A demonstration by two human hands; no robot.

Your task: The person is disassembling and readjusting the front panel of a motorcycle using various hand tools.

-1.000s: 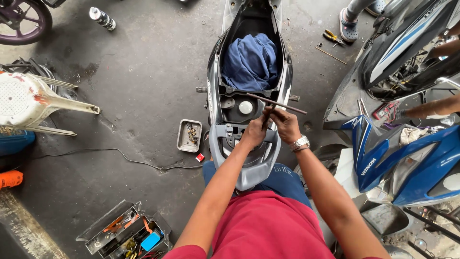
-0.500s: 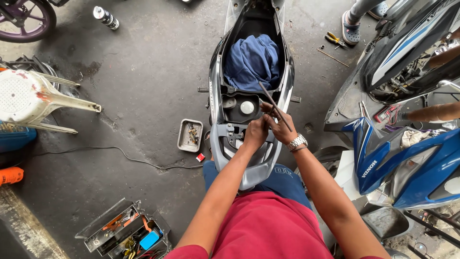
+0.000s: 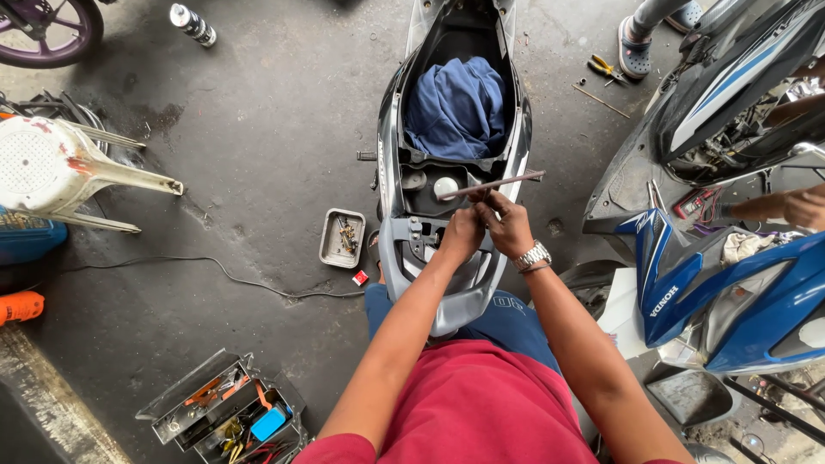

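Hands meet over the open scooter body (image 3: 391,185). Right hand (image 3: 509,225) grasps a long metal rod (image 3: 491,184), which lies almost level above the knuckles, pointing right. Left hand (image 3: 461,234) is clenched just beside it, touching the grey rear panel (image 3: 447,292).

Blue cloth (image 3: 457,107) in the grey scooter shell (image 3: 388,185), rusty-brown rod (image 3: 498,183) (silver wristwatch (image 3: 533,256) beneath), red shirt (image 3: 481,404).
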